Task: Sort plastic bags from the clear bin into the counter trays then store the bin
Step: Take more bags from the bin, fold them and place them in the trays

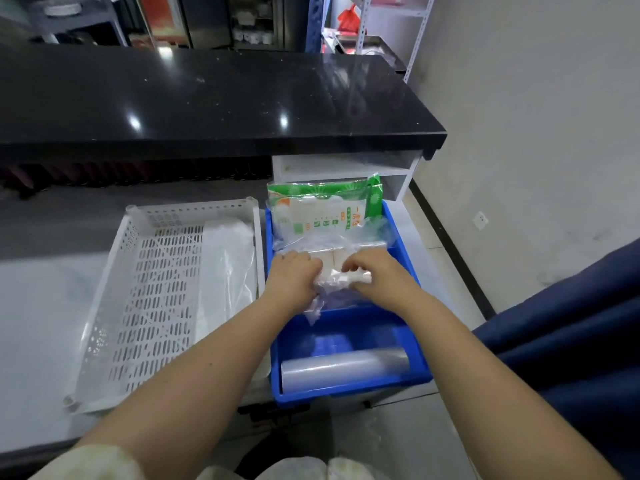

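Note:
A blue tray [349, 388] stands on the counter's right end. Over its middle, my left hand [292, 275] and my right hand [375, 271] both grip a packet of clear plastic bags [341, 277], with loose film hanging below it. A green and white pack of bags [327, 209] leans at the tray's far end. Near the tray's front lies a clear plastic roll [343, 370]. Left of it sits a white perforated tray [152, 296] holding a flat stack of clear bags [227, 271] along its right side. No clear bin shows in this view.
A black raised countertop [207, 98] runs across the back, with a white shelf unit [346, 168] under its right end. The pale counter surface [38, 306] extends left. A dark blue cloth [568, 323] is at the right. Metal shelving [388, 19] stands far behind.

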The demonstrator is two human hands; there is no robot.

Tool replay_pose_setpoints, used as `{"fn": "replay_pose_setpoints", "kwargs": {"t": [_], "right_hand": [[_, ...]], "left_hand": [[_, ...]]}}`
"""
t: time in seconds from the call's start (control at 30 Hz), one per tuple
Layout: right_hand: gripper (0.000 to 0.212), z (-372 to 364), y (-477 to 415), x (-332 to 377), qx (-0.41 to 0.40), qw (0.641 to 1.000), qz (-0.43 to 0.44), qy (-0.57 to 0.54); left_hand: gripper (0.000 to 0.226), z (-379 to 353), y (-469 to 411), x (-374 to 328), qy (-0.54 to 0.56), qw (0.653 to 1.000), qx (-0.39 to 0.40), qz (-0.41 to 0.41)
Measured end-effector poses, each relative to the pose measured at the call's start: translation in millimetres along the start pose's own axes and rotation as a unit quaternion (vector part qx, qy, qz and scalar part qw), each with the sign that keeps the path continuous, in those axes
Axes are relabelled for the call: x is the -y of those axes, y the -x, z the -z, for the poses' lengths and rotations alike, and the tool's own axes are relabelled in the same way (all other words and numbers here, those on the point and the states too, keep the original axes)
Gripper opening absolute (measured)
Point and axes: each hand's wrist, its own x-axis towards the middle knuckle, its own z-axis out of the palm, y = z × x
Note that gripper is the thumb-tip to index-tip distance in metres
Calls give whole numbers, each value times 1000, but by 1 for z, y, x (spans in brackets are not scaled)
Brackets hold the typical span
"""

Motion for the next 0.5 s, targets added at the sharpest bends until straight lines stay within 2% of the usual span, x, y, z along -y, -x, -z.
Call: {"fn": "replay_pose_setpoints", "kwargs": {"t": [0.1,0.23,0.33,0.43,0.5], "right_hand": [[17,-7,0,-2,62,997,0,49],[15,-20,-6,-4,105,988,24,108],[13,-27,-10,-5,103,987,12,120],[12,-28,-10,-5,90,991,-8,99],[13,-25,-8,-7,84,994,-10,68]], "left_hand": [[26,3,-1,2,20,1000,-3,2],[47,19,20,13,111,993,-42,5],[40,25,46,22,200,975,-96,-31],[24,20,63,19,224,970,-44,-88],[27,13,63,14,176,977,7,-120]]}}
